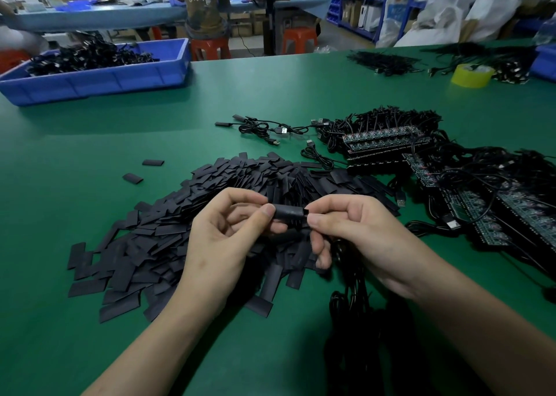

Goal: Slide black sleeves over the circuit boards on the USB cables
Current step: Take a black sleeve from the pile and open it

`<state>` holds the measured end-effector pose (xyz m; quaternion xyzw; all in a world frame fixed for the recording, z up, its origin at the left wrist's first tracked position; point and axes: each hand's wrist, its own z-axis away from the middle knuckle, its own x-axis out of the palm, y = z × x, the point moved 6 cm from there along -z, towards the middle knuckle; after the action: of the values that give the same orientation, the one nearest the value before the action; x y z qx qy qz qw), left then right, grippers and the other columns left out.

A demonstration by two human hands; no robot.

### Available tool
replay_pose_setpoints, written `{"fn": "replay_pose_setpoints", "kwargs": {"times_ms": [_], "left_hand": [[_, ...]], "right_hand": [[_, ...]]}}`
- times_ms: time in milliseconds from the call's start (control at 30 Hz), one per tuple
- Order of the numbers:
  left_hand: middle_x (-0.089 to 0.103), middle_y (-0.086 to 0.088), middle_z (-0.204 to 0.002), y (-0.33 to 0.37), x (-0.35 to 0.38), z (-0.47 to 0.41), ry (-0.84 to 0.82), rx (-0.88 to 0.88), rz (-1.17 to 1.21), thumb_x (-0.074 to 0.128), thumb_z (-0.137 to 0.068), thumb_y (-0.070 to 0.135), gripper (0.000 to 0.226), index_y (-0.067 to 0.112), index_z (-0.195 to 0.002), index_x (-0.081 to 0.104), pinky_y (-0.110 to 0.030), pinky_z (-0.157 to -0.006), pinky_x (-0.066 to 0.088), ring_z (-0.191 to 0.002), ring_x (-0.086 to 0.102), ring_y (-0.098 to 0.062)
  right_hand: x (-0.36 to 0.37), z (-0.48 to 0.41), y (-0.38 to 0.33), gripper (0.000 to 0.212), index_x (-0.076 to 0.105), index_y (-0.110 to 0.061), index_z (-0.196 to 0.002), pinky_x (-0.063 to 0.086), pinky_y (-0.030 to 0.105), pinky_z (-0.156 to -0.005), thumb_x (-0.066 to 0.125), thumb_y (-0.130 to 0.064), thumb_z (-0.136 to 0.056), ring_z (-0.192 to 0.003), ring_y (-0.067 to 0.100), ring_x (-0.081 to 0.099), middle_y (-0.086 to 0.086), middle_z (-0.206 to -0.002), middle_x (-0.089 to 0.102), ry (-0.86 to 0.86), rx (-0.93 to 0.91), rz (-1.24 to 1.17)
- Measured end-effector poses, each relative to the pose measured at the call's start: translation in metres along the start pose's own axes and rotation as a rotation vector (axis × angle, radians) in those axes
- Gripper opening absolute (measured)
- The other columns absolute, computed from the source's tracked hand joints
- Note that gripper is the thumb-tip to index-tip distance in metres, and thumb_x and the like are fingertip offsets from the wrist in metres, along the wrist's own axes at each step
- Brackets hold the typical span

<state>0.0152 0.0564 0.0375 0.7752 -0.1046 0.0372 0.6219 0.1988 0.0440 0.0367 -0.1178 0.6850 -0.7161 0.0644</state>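
Nearest: dark cable bundle [352,308] under the right wrist, too dark to count strands. Left hand [222,236] and right hand [355,233] are both raised over the sleeve pile [168,245], each pinching one end of a single black sleeve [290,212] between thumb and fingertips; the sleeve lies level between them. Can't tell if a board is inside; only a small dark nub shows at its right end. The pile is loose and flat on the green table [75,143], with two strays [132,178] off to its left. Right of the pile: board strips [481,209] tangled in cables, partly cut off by the frame edge; more strips [388,140] behind them. Loose USB cables [270,128] lie beyond the pile. Far left: blue bin [90,85] heaped with black cables, detail unreadable. Far right: yellow tape roll [472,75] and more cable heaps [385,61]. A second blue bin [545,61] is cropped, contents not visible.
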Motion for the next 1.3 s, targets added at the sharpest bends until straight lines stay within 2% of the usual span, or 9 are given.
{"fn": "replay_pose_setpoints", "kwargs": {"times_ms": [133,233,367,600,700,867,1100,1233,1300], "left_hand": [[0.076,-0.005,-0.083,0.008,0.000,0.000,-0.050,0.137,-0.235,0.070,-0.092,0.013,0.018,0.016,-0.108,0.075,-0.019,-0.074,0.056,-0.076,0.074,-0.013],[0.076,0.007,-0.095,0.020,0.005,0.003,-0.129,0.355,-0.563,0.076,-0.088,0.019,0.023,0.019,-0.111,0.078,-0.018,-0.082,0.051,-0.091,0.073,-0.013],[0.074,0.009,-0.097,0.025,0.006,0.005,-0.132,0.472,-0.687,0.082,-0.083,0.022,0.026,0.018,-0.108,0.079,-0.016,-0.083,0.048,-0.093,0.070,-0.010],[0.075,0.010,-0.095,0.014,0.004,-0.001,-0.196,0.332,-0.564,0.081,-0.082,0.027,0.021,0.027,-0.103,0.079,-0.024,-0.081,0.053,-0.092,0.071,-0.014],[0.077,0.008,-0.097,0.007,0.004,-0.003,-0.245,0.255,-0.515,0.084,-0.081,0.033,0.020,0.032,-0.101,0.080,-0.029,-0.081,0.056,-0.091,0.072,-0.018],[0.076,0.004,-0.094,-0.001,0.006,-0.002,-0.326,0.143,-0.419,0.079,-0.079,0.038,0.020,0.037,-0.099,0.080,-0.024,-0.076,0.056,-0.081,0.072,-0.012],[0.075,0.004,-0.084,-0.004,0.014,0.003,-0.399,0.064,-0.331,0.085,-0.079,0.028,0.018,0.025,-0.096,0.082,-0.017,-0.069,0.053,-0.066,0.068,-0.008],[0.075,0.003,-0.079,-0.004,0.014,0.003,-0.386,0.035,-0.277,0.080,-0.078,0.030,0.017,0.026,-0.094,0.082,-0.017,-0.066,0.053,-0.063,0.067,-0.008],[0.076,0.002,-0.078,-0.004,0.013,0.003,-0.377,0.026,-0.267,0.080,-0.077,0.032,0.016,0.029,-0.093,0.083,-0.017,-0.065,0.053,-0.061,0.067,-0.008]], "right_hand": [[0.002,0.001,-0.001,0.009,0.072,-0.012,-0.097,0.052,0.036,-0.061,0.067,-0.019,-0.097,-0.051,0.023,0.061,0.012,-0.068,0.068,-0.004,-0.035,0.040],[0.001,0.000,0.000,0.009,0.073,-0.013,-0.093,0.049,0.044,-0.064,0.066,-0.016,-0.098,-0.048,0.022,0.059,0.012,-0.065,0.065,0.007,-0.042,0.039],[0.004,0.001,-0.001,0.012,0.072,-0.010,-0.095,0.050,0.038,-0.059,0.064,-0.019,-0.098,-0.050,0.023,0.062,0.013,-0.066,0.068,-0.028,-0.039,0.078],[-0.005,0.004,-0.016,0.013,0.076,-0.020,-0.098,0.062,0.038,-0.076,0.064,-0.017,-0.099,-0.072,0.023,0.076,0.006,-0.082,0.077,0.030,-0.183,0.366],[-0.008,0.003,-0.020,0.011,0.078,-0.021,-0.094,0.062,0.034,-0.073,0.069,-0.017,-0.097,-0.071,0.024,0.076,0.009,-0.081,0.077,-0.012,-0.160,0.377],[-0.012,0.002,-0.022,0.008,0.080,-0.018,-0.091,0.058,0.025,-0.067,0.074,-0.013,-0.093,-0.067,0.023,0.075,0.009,-0.077,0.077,-0.088,-0.112,0.392],[-0.013,0.005,-0.022,0.007,0.079,-0.013,-0.093,0.059,0.025,-0.065,0.074,-0.008,-0.092,-0.067,0.024,0.076,0.013,-0.079,0.077,-0.212,-0.022,0.376],[-0.008,0.006,-0.026,0.014,0.079,-0.022,-0.089,0.055,0.020,-0.059,0.076,-0.009,-0.091,-0.062,0.014,0.074,-0.003,-0.070,0.075,-0.128,-0.223,0.656],[-0.006,0.007,-0.032,0.013,0.080,-0.027,-0.088,0.057,0.028,-0.060,0.078,-0.015,-0.089,-0.061,0.010,0.069,-0.006,-0.070,0.074,-0.084,-0.338,0.785]]}}
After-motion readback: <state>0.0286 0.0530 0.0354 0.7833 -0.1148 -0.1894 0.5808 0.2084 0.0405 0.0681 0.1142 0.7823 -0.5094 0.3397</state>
